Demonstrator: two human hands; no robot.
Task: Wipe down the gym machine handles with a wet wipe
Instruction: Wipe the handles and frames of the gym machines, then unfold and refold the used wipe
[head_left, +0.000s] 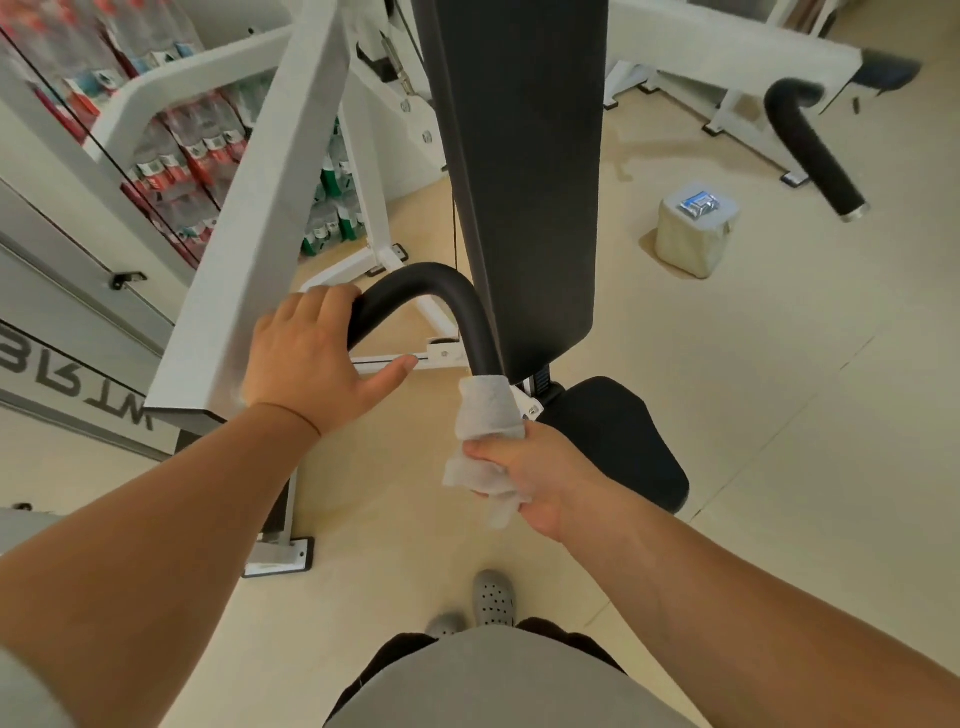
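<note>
While the left hand (306, 364) steadies the curved foam handle (431, 291), the right hand (540, 478) clamps a crumpled white wipe (488, 415) around it.

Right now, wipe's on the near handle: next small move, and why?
Probably slide the right hand and wet wipe up the black handle toward the bend. The wipe is wrapped only around the lower end, the curve above looks bare, and the left hand steadies the top.
</note>
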